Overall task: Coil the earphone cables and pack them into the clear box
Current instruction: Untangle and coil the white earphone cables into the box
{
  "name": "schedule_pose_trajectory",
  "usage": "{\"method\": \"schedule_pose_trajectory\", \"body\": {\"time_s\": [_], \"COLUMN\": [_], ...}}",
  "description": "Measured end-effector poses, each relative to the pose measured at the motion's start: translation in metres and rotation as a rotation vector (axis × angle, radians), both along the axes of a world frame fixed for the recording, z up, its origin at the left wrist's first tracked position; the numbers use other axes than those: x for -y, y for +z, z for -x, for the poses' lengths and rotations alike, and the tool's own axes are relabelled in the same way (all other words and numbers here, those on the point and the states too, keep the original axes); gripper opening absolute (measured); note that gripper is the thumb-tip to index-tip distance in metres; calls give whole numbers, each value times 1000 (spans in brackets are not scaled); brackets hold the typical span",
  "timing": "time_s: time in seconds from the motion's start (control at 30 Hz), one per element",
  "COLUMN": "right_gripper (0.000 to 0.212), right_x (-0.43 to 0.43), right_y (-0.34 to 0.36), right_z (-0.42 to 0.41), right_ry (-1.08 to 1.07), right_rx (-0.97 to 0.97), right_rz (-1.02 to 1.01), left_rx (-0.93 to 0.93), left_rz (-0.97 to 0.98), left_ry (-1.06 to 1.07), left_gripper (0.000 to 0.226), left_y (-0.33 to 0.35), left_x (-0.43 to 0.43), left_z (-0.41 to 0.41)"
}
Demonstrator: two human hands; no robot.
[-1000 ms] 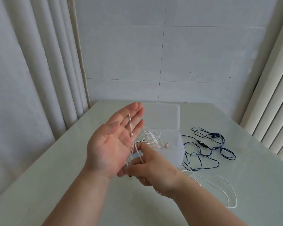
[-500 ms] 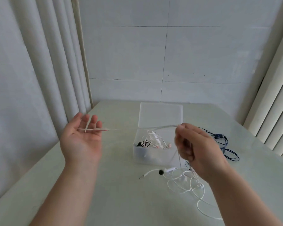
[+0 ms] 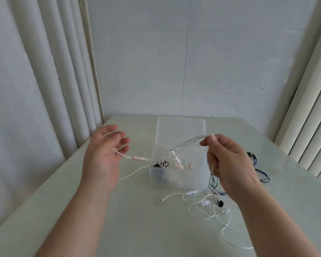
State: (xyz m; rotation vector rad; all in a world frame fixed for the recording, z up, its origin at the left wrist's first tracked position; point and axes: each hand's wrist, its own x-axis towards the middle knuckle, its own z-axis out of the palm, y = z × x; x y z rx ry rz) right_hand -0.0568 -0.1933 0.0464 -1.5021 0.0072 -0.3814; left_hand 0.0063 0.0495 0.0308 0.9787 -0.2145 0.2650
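**White cable strung between both hands**

Table (image 3: pixel 119 229) held clear box (image 3: pixel 174 179), lid (image 3: pixel 181 130) back, other earphones (image 3: pixel 182 165) inside. L hand (image 3: pixel 102 156) hovered w/ fingers loose and spread, white earphone cable (image 3: pixel 187 143) draped across them. R hand (image 3: pixel 230 164) pinched same cable above box. The rest trailed to table near blue cable (image 3: pixel 261 173). Jack plug (image 3: pixel 158 203) lay in front of box.

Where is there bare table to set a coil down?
Bare: near edge of the table, this side of the jack plug, and the far-left corner between box lid and curtain. Crowded: right of the clear box, where white earphones and blue earphones sprawl.
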Motion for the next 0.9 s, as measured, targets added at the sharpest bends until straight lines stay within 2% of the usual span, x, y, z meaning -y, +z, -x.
{"method": "schedule_pose_trajectory", "body": {"time_s": [0.07, 0.17, 0.23, 0.33, 0.4, 0.53, 0.57, 0.67, 0.77, 0.9], "right_gripper": [35, 36, 34, 29, 31, 35, 35, 30, 16, 19], "right_x": [-5, -11, -15, -22, -24, -24, -23, -18, -13, -4], "right_y": [0, 0, -1, -2, -3, -2, -2, -2, 0, -2], "right_z": [2, 6, 7, 9, 9, 10, 9, 9, 9, 7], "right_ry": [58, 136, 192, 260, 278, 280, 276, 281, 380, 456], "right_rx": [-4, -24, -37, -29, -25, -48, -54, -78, -95, -82], "right_rz": [37, 90, 174, 302, 300, 265, 261, 254, 224, 132], "left_rx": [44, 17, 48, 123, 154, 159, 170, 167, 142, 105], "left_rz": [-99, -183, -418, -695, -834, -1010, -1021, -908, -769, -626], "left_ry": [-88, -151, -90, -145, -196, -212, -207, -164, -21, 168], "left_gripper": [20, 17, 8, 31, 37, 12, 7, 19, 26, 21], "left_y": [1, 0, -1, -2, -2, -4, -4, -2, 1, -1], "left_x": [13, 32, 36, 38, 40, 41, 41, 41, 40, 35], "left_z": [6, 14, 19, 26, 28, 26, 26, 27, 26, 20]}}
